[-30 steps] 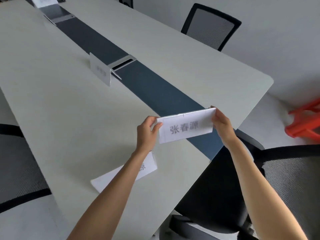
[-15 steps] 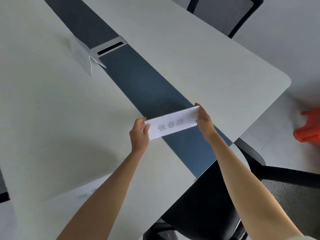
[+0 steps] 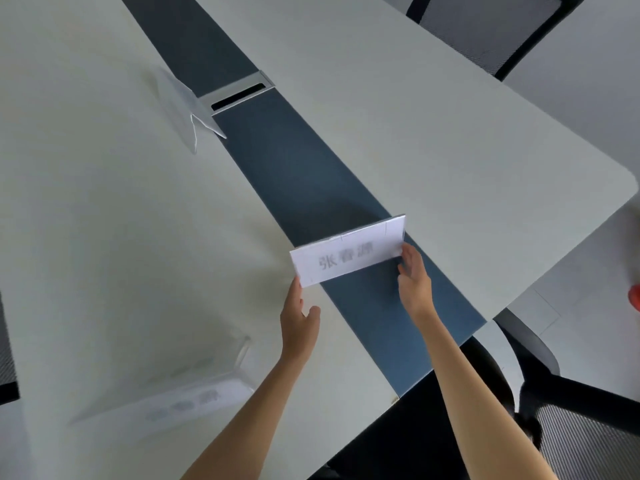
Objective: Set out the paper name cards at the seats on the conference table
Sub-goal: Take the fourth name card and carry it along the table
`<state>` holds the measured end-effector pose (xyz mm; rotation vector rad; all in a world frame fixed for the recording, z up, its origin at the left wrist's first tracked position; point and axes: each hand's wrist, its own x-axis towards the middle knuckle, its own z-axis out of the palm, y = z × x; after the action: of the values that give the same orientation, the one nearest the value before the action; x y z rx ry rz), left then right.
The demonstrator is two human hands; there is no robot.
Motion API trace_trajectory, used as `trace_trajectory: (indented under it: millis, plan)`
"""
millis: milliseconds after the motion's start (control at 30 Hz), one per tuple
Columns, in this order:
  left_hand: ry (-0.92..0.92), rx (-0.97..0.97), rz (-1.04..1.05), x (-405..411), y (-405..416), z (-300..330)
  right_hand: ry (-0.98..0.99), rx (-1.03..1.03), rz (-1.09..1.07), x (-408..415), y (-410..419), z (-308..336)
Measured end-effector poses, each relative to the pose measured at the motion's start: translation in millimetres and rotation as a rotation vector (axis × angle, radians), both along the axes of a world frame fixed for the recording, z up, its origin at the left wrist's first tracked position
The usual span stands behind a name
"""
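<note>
A folded white name card point(image 3: 349, 258) with grey printed characters stands across the dark blue centre strip point(image 3: 277, 150) of the pale conference table point(image 3: 433, 150), near its end. My right hand point(image 3: 414, 278) has its fingers on the card's right end. My left hand point(image 3: 299, 322) hovers just below the card's lower left corner, fingers apart, thumb off the paper. A second name card point(image 3: 180, 401) lies blurred on the table by my left forearm. A third folded card point(image 3: 183, 105) stands farther up, beside the strip.
A metal cable slot point(image 3: 239, 93) sits in the strip next to the far card. Mesh office chairs stand at the top right point(image 3: 485, 29), bottom right point(image 3: 581, 434) and left edge point(image 3: 5, 362). A red stool point(image 3: 635, 296) shows at the right edge.
The card has moved down and forward onto the blue strip. My left hand has let go of its left end and drawn back. The view has shifted closer over the table.
</note>
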<state>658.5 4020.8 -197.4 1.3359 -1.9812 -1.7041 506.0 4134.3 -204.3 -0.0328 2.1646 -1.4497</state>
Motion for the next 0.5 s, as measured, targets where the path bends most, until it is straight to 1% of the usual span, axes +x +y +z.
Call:
trace_trajectory:
  millis: [100, 233, 367, 500]
  plan:
    - [0.014, -0.006, 0.053, -25, -30, 1, 0.024, -0.001, 0.081, -36, -38, 0]
    - [0.018, -0.007, 0.119, -61, -81, 2, 0.098, 0.048, 0.221, -83, -99, 0]
    - [0.023, 0.004, 0.096, -87, -122, 1, 0.111, 0.061, 0.291, -118, -144, -9]
    - [0.054, 0.014, 0.085, -101, -142, -3, 0.129, 0.047, 0.338, -139, -173, -13]
